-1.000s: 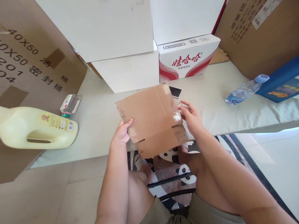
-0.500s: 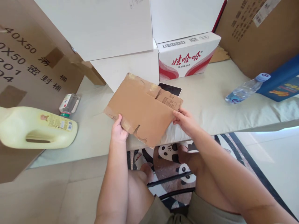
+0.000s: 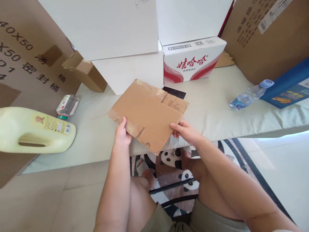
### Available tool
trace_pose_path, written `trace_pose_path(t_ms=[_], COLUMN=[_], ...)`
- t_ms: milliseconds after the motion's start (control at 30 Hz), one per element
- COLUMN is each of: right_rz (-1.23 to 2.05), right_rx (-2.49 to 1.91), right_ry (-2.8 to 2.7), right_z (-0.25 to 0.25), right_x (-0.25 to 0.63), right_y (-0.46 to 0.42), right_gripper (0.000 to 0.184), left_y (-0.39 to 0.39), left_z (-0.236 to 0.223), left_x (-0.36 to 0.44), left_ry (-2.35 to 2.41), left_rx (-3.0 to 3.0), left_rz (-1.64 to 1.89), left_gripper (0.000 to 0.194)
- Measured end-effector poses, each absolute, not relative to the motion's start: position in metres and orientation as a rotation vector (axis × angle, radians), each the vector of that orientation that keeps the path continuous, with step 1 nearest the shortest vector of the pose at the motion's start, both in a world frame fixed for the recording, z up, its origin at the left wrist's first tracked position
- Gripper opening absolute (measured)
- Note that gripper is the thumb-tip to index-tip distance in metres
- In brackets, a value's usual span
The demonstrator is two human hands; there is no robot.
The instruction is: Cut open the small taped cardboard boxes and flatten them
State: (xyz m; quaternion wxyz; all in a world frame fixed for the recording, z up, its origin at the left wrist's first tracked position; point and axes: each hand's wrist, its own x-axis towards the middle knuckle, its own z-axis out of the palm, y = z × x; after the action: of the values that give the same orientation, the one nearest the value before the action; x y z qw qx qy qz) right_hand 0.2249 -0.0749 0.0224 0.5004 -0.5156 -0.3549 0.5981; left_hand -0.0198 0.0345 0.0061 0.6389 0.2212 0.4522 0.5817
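Note:
A flat piece of brown cardboard (image 3: 147, 112) is held up in front of me, tilted, with torn flaps and strips of tape along its edges. My left hand (image 3: 122, 134) grips its lower left edge, thumb on top and fingers beneath. On the right edge, my right hand (image 3: 184, 131) pinches the sheet below a printed flap, its other fingers curled partly out of sight. Behind the cardboard a dark tablet or phone (image 3: 175, 92) lies partly covered on the cloth.
The cloth-covered surface (image 3: 207, 112) carries a white water carton (image 3: 195, 61), stacked white boxes (image 3: 130, 74), a water bottle (image 3: 251, 95), a blue box (image 3: 287, 87), a pale yellow jug (image 3: 48, 132) and a small clear bottle (image 3: 67, 106). Large brown cartons (image 3: 26, 58) stand at both sides.
My right hand has slid down and left along the cardboard's right edge. A cut in the sheet near the printed flap looks narrower. My left hand keeps its hold.

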Motion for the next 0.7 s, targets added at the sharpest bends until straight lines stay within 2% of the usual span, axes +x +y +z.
trace_pose_path(t_ms=[267,533,600,700], right_rz=[1.278,0.878,0.736,0.526], right_rx=[-1.215,-1.291,-1.347,-1.437], right_ry=[-0.674,-0.548,-0.533,-0.501], right_z=[0.041,0.092,0.109,0.133], right_x=[0.232,0.3,0.328,0.376], right_y=[-0.084,-0.107,-0.118,-0.132], right_gripper=[0.044,0.044,0.04,0.023], left_y=[0.027,0.023,0.021,0.022], left_z=[0.02,0.037,0.04,0.04], left_x=[-0.015,-0.003,0.0,0.001], left_ry=[0.943,1.031,1.036,1.052], left_rx=[0.495,0.419,0.42,0.424], left_rz=[1.202,1.132,1.123,1.107], left_gripper=[0.036,0.038,0.04,0.043])
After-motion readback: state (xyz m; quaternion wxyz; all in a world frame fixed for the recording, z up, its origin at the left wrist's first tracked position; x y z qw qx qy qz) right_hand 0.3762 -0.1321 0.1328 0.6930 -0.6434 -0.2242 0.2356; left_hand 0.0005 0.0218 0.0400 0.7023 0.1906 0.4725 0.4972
